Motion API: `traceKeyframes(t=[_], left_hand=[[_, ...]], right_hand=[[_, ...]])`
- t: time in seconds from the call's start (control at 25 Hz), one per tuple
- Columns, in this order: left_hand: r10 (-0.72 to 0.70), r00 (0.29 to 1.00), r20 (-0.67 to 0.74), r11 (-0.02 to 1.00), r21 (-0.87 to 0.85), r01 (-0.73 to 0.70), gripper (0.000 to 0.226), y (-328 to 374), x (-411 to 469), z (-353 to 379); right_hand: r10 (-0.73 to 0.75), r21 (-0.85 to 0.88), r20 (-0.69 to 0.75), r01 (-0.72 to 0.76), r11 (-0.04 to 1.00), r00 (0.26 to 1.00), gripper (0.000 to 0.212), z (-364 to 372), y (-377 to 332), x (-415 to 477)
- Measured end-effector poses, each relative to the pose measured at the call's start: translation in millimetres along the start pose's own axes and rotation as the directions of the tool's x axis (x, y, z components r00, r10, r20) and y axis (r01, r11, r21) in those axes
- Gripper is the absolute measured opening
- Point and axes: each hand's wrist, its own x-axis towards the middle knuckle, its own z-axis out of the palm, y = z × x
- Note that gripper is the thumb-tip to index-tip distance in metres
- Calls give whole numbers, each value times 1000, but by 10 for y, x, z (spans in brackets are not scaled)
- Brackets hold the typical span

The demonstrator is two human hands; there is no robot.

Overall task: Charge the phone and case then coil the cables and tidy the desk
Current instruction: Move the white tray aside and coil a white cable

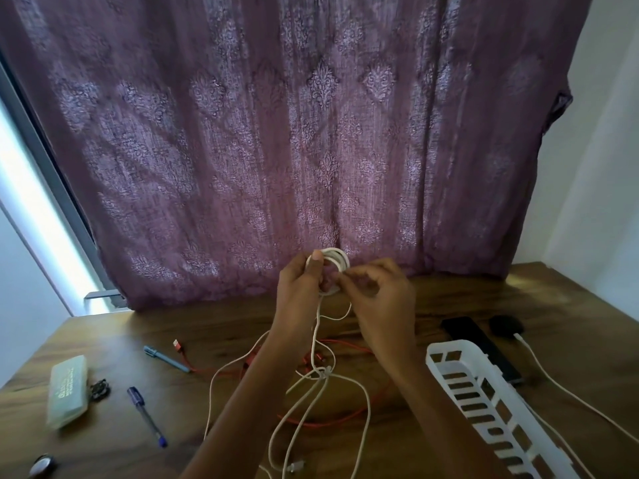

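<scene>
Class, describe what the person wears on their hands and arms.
Nothing shows. Left hand and right hand: no gloves. Left forearm and right forearm: bare to the frame's edge, no sleeve, watch or bracelet. Blur hides any thin ring.

pens (166,358) 2 | red cable (179,345) 1 | basket (449,344) 1 | phone (463,326) 1 (white cables (325,372) tangled, count unclear)

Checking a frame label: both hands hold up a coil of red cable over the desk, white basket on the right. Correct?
One error: the coil is white cable, not red. The left hand grips it and the right hand pinches it over the desk; the red cable lies on the desk below. The white basket on the right is correct. Head view.
</scene>
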Motion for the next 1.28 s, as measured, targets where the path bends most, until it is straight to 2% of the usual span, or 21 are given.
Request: traceKeyframes(t=[0.16,0.28,0.4,0.52,0.6,0.72,0.8,0.88,0.96,1.04,1.2,1.28], left_hand=[[-35,996,84,997,-66,40,30,4,-34,-52],[-11,987,162,998,65,1,32,-41,-27,-132],[33,980,197,979,193,-72,30,-136,-36,-157],[63,972,226,968,224,-115,27,-180,-63,-185],[68,971,231,974,196,-115,29,-176,-69,-201],[49,975,218,989,125,-78,28,-166,-36,-199],[13,981,192,999,33,-20,29,-145,-27,-193],[-23,987,160,995,-93,38,32,-114,-26,-186],[-51,989,136,972,-221,81,32,-80,-21,-176],[-60,990,126,944,-314,97,29,-64,-10,-145],[-64,993,96,949,-302,91,27,-53,-9,-72],[-70,994,81,956,-278,90,27,-57,-14,-86]], right_hand=[[-13,30,54,11,999,998,12,-27,-16,63],[82,159,185,-112,981,979,11,-78,-20,132],[231,277,398,-356,892,888,23,-173,-88,248],[218,305,549,-436,847,807,25,-324,-141,390],[212,314,535,-425,849,818,19,-410,-151,504],[103,224,410,-209,952,906,15,-488,-148,628],[58,213,401,-155,965,914,15,-520,-112,635],[94,285,411,-226,932,907,20,-533,-51,567],[166,463,406,-359,810,899,27,-486,18,426],[210,595,385,-415,688,899,29,-368,59,207],[181,633,273,-318,706,945,25,-180,12,-86],[157,664,238,-278,694,959,16,-199,6,-29]])
